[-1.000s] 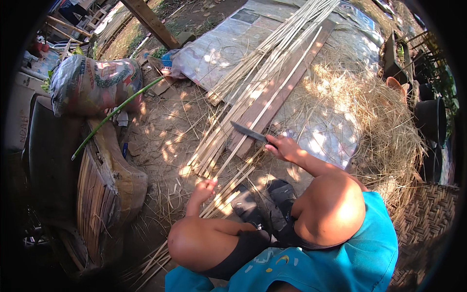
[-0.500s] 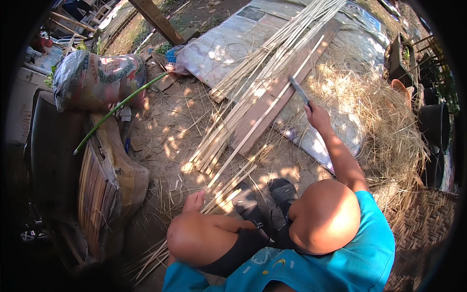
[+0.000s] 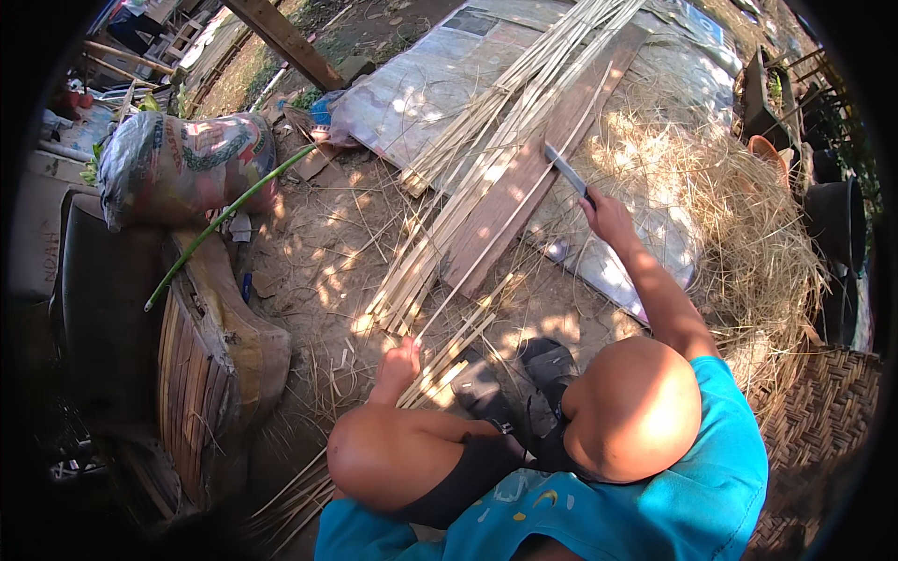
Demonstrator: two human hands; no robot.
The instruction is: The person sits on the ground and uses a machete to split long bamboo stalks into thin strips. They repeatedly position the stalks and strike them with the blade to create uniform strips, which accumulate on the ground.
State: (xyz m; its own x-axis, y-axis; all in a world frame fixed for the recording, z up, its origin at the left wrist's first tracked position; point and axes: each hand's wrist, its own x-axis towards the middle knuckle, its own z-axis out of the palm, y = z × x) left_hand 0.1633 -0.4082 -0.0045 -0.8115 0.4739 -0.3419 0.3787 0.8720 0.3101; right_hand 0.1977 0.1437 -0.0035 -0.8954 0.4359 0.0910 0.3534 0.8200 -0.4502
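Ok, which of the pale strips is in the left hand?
The single strip running alone along the brown board, near end in the left hand; the other strips lie bunched left of it or beside the shoes.

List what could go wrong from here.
The knife in the right hand could slip along the thin strip toward the bare left hand at its near end. The strip itself might snap or splinter and prick that unprotected hand. Loose strips lying beside the dark footwear could perhaps catch a foot.
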